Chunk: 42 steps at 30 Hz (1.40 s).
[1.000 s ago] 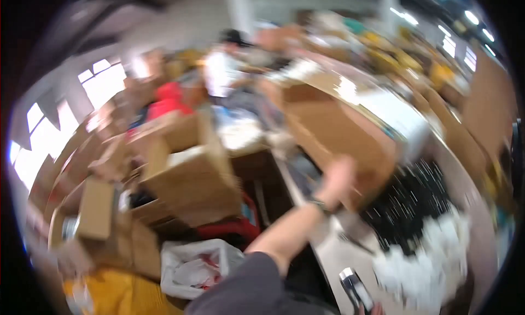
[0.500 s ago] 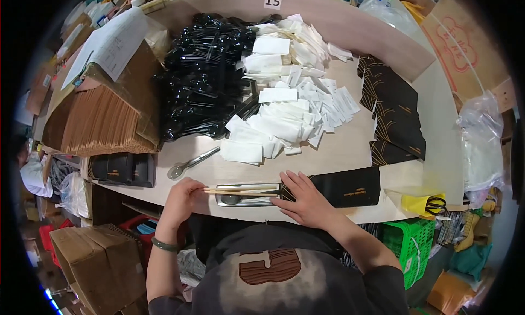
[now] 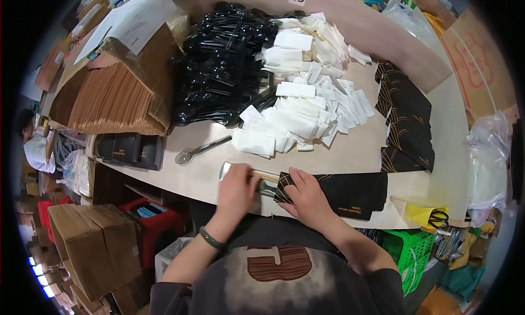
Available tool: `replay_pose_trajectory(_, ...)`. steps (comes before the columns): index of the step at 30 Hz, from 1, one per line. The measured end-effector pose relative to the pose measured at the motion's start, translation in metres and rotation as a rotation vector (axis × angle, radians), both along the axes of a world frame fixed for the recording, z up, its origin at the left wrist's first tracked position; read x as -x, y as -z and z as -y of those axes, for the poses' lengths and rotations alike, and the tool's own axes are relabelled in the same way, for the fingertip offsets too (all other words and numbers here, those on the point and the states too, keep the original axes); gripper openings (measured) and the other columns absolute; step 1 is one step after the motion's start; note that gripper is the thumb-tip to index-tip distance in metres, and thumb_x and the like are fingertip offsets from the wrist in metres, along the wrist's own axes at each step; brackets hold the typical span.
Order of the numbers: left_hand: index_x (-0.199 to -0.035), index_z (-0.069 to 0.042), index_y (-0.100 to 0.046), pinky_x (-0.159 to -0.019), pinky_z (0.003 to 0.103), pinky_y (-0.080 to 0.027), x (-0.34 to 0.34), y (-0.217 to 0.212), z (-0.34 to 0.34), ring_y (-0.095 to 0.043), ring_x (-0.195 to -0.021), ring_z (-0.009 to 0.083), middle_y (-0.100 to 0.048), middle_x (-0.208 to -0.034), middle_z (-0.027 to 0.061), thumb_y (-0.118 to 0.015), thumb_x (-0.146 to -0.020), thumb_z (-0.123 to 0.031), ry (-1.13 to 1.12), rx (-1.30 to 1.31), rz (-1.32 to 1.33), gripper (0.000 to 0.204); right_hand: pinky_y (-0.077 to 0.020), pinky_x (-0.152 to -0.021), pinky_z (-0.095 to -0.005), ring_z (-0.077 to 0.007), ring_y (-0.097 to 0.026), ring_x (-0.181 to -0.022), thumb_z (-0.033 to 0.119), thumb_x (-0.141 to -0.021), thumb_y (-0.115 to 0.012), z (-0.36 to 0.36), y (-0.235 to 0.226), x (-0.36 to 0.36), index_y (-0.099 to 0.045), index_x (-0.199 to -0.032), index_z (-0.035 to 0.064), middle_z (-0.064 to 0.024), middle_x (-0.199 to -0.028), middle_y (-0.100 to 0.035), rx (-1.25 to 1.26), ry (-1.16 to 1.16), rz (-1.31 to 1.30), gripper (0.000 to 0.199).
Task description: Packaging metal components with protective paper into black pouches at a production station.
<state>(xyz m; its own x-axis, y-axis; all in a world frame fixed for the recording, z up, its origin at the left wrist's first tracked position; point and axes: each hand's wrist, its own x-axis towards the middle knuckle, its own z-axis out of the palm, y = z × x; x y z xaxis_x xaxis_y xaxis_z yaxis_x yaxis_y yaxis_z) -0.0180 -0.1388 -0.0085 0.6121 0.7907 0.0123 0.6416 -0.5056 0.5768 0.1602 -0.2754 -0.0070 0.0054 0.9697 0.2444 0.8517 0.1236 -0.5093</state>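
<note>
My left hand (image 3: pixel 236 189) is closed around the outer end of a pair of wooden chopsticks (image 3: pixel 264 176). Their other end goes into the mouth of a black paper sleeve (image 3: pixel 355 193) with gold lines. Along with them, a clear-wrapped spoon (image 3: pixel 266 190) lies partly inside that mouth; my left hand hides some of it. My right hand (image 3: pixel 309 197) grips the sleeve near its opening, fingers across the top and thumb at the near edge. Beyond my left hand a loose dark spoon (image 3: pixel 203 150) rests on the table.
Behind lie a heap of black spoons (image 3: pixel 224 63) and a pile of white packets (image 3: pixel 298 118). More black sleeves (image 3: pixel 407 123) overlap at the right. A carton of brown sleeves (image 3: pixel 115 99) stands left. Scissors (image 3: pixel 438 219) sit by a yellow bag at the right edge.
My left hand has moved right, toward the sleeve, and the chopsticks now reach further into it. Less of the wrapped spoon shows. My right hand stays at the sleeve's mouth.
</note>
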Motion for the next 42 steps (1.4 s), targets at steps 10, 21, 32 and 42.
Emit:
replay_pose_trajectory(10,-0.124,-0.005,-0.055,-0.08,0.042,-0.052,0.005,-0.027,-0.003,-0.062,-0.095,0.0314,-0.061,-0.108,0.0155,-0.084,-0.072,-0.035,0.43,-0.313,-0.019,0.067,-0.0502,-0.086,-0.0432,-0.034,-0.06,-0.097,0.017,-0.069,-0.079,-0.008,-0.019,-0.01,-0.064,-0.101,0.0111,-0.0161,-0.109,-0.059,-0.081,-0.157,0.052,0.035)
replay_pose_trajectory(21,-0.113,-0.001,-0.053,-0.085,0.036,-0.051,-0.001,-0.034,0.009,-0.062,-0.093,0.0246,-0.062,-0.102,0.0143,-0.074,-0.071,-0.012,0.401,0.797,0.114,0.048,-0.0419,-0.105,-0.0498,-0.0431,-0.05,-0.123,0.034,-0.067,-0.087,0.037,-0.044,-0.097,-0.063,-0.105,0.0038,-0.0231,-0.133,-0.053,0.294,-0.14,0.089,0.055)
replay_pose_trajectory(32,-0.115,-0.005,-0.055,-0.076,0.043,-0.053,0.022,-0.017,0.002,-0.062,-0.091,0.0358,-0.059,-0.103,0.0149,-0.078,-0.074,-0.018,0.191,0.054,-0.058,0.049,-0.0506,-0.06,-0.0437,-0.0318,-0.065,-0.07,0.029,-0.09,-0.067,0.011,-0.008,-0.007,-0.058,-0.077,0.007,-0.01,-0.07,-0.063,0.222,0.367,0.055,0.027)
replay_pose_trajectory(42,-0.14,-0.011,-0.052,-0.077,0.041,-0.053,0.04,-0.044,-0.037,-0.063,-0.091,0.0345,-0.06,-0.102,0.0138,-0.088,-0.067,-0.027,0.609,0.121,-0.206,0.083,-0.0537,-0.063,-0.0444,-0.0342,-0.068,-0.067,0.025,-0.085,-0.064,-0.015,0.007,0.023,-0.064,-0.079,0.0082,-0.0126,-0.069,-0.067,0.35,0.298,-0.165,0.018)
